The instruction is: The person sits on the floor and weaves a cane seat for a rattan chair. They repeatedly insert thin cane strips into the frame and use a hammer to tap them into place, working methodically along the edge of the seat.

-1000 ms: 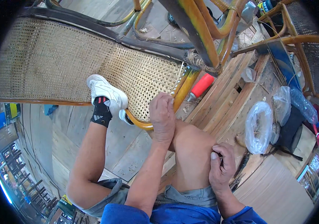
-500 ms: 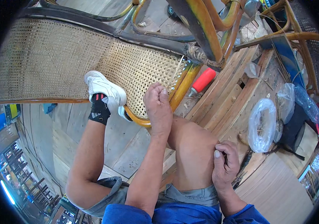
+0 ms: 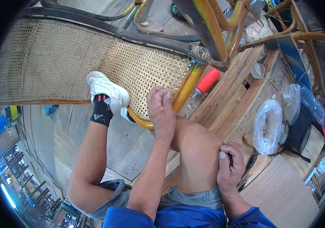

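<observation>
My left hand (image 3: pixel 161 114) is closed, thumb pressed against curled fingers, over the near right corner of a woven cane panel (image 3: pixel 143 64). Whatever its fingers hold, if anything, is hidden or too thin to make out. A yellow-brown rattan frame rail (image 3: pixel 188 89) runs just right of this hand, with small pale bits along the weave's edge. Beside my raised knee (image 3: pixel 198 152), my right hand (image 3: pixel 231 165) is closed in a pinch, fingertips touching the skin. I cannot make out anything between them. My white shoe (image 3: pixel 107 91) rests against the panel's near edge.
A red bottle with a narrow nozzle (image 3: pixel 209 80) lies right of the rail, next to wooden planks (image 3: pixel 227 102). A coil of clear plastic (image 3: pixel 266 127) sits farther right. Thick rattan frame poles (image 3: pixel 204 30) rise at the back. Stacked dark furniture (image 3: pixel 21 171) shows at far left.
A thin pale strip that stood out by the panel's right edge no longer shows there. Both hands have stayed almost in place, still closed.
</observation>
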Tool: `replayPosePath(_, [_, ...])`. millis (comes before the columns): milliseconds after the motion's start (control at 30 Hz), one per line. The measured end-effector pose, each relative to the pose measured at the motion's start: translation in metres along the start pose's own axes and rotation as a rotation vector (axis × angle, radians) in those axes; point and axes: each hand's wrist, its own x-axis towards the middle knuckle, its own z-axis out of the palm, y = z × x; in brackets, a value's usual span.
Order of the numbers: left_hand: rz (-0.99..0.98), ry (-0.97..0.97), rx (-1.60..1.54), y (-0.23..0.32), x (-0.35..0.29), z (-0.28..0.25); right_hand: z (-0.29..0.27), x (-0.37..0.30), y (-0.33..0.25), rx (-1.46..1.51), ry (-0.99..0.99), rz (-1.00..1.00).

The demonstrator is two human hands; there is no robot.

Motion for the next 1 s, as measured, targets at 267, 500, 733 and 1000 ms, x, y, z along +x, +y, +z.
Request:
replayPosePath(267, [0.008,-0.011,0.015,0.000,0.002,0.003,-0.001,0.000,0.001,-0.010,-0.009,0.022])
replayPosePath(500, [0.021,-0.134,0.123,-0.001,0.010,0.000,-0.002,-0.001,0.003,0.020,-0.014,0.028])
replayPosePath(733, [0.124,-0.155,0.155,-0.004,0.010,-0.002,0.001,0.002,0.001,0.021,0.012,0.041])
replayPosePath(1000, [0.056,-0.036,-0.010,-0.003,0.006,-0.001,0.004,0.001,-0.002,-0.005,0.012,0.007])
